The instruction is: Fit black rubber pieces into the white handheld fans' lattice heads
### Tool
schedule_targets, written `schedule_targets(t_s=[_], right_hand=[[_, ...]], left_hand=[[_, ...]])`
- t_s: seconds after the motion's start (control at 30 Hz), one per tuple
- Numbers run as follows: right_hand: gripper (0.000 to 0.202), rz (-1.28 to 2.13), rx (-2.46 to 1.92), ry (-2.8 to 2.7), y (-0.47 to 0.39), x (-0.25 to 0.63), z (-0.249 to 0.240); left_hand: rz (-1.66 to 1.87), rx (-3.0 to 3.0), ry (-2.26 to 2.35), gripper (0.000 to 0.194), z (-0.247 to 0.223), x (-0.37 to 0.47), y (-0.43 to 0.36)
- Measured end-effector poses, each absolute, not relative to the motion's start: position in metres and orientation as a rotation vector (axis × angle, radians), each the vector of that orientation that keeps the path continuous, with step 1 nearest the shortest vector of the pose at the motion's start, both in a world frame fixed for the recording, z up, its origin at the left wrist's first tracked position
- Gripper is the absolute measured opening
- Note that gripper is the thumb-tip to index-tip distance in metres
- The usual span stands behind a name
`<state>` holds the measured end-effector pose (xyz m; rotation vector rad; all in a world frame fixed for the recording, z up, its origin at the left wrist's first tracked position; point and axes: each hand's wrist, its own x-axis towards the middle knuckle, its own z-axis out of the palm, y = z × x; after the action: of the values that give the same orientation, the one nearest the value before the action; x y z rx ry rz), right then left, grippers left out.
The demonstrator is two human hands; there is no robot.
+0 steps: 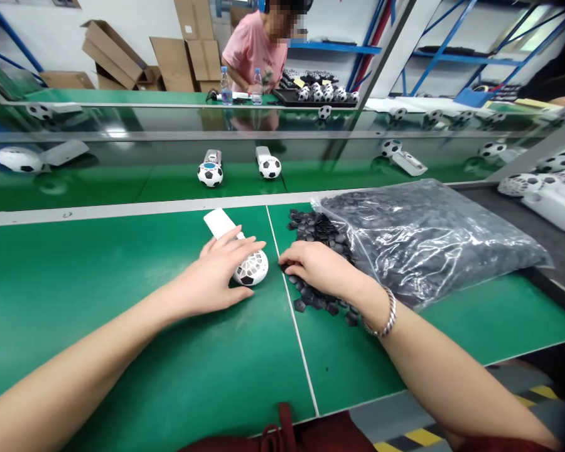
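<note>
A white device with a soccer-ball-shaped head (254, 271) and a flat white handle (220, 221) lies on the green worktop (136, 358). Several cells on its head are bare white; at least one is black. Across the device rests my left hand (226, 267), its fingers stretched out and the thumb apart, covering part of the ball. My right hand (313, 267) is at the left edge of a heap of small black pentagon pieces (311, 229). Thumb and forefinger are pinched together on a dark piece, mostly hidden by the fingers.
A clear plastic bag (433, 235) of black pieces lies right of the heap. Beyond the worktop, a conveyor belt (145, 172) carries similar devices (210, 169). Across it, a person in a pink shirt (252, 50) stands near water bottles (226, 88) and a black tray (287, 97) of balls.
</note>
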<state>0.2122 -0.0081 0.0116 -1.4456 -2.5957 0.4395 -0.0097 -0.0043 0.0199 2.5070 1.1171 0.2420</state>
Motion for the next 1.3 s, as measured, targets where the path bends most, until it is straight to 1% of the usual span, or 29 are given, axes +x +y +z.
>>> schedule_targets(t_s=[0.1, 0.17, 0.23, 0.3, 0.37, 0.5, 0.6, 0.67, 0.7, 0.83, 1.0, 1.07, 1.17, 1.3], right_hand=[[0.014, 0.145, -1.483, -2.746, -0.019, 0.201, 0.013], [0.014, -0.015, -1.489, -2.839, -0.023, 0.195, 0.013], [0.015, -0.103, -1.463, -2.889, -0.024, 0.192, 0.011], [0.016, -0.116, -1.443, -2.881, -0.021, 0.194, 0.009], [0.017, -0.040, -1.444, -2.781, -0.016, 0.199, 0.008], [0.021, 0.366, -1.308, -2.479, -0.013, 0.207, 0.017], [0.014, 0.594, -1.150, -2.360, -0.019, 0.205, 0.025], [0.009, 0.688, -1.135, -2.313, -0.022, 0.202, 0.026], [0.008, 0.728, -1.146, -2.291, -0.023, 0.201, 0.026], [0.018, 0.804, -1.170, -2.253, -0.024, 0.199, 0.025], [0.011, 0.663, -1.089, -2.225, -0.024, 0.197, 0.022], [0.009, 0.750, -1.095, -2.155, -0.024, 0.195, 0.020], [0.008, 0.979, -1.133, -2.029, -0.024, 0.190, 0.015], [0.004, 1.084, -1.152, -1.941, -0.022, 0.186, 0.007]], left_hand=[[0.342, 2.444, 1.065, 0.061, 0.013, -0.006, -0.007], [0.345, 2.415, 0.972, 0.058, 0.012, -0.007, -0.005], [0.336, 2.385, 0.888, 0.058, 0.014, -0.010, -0.002], [0.332, 2.358, 0.847, 0.059, 0.015, -0.012, 0.000], [0.334, 2.340, 0.841, 0.060, 0.016, -0.014, 0.001], [0.342, 2.332, 0.831, 0.060, 0.016, -0.014, 0.003], [0.350, 2.342, 0.808, 0.059, 0.015, -0.015, 0.005], [0.349, 2.344, 0.809, 0.059, 0.016, -0.015, 0.005], [0.349, 2.345, 0.814, 0.059, 0.016, -0.015, 0.005], [0.354, 2.342, 0.835, 0.062, 0.016, -0.014, 0.004], [0.356, 2.337, 0.830, 0.061, 0.014, -0.014, 0.003], [0.373, 2.328, 0.837, 0.060, 0.013, -0.014, 0.003], [0.397, 2.297, 0.899, 0.058, 0.012, -0.012, 0.002], [0.448, 2.283, 0.969, 0.053, 0.010, -0.007, -0.001]])
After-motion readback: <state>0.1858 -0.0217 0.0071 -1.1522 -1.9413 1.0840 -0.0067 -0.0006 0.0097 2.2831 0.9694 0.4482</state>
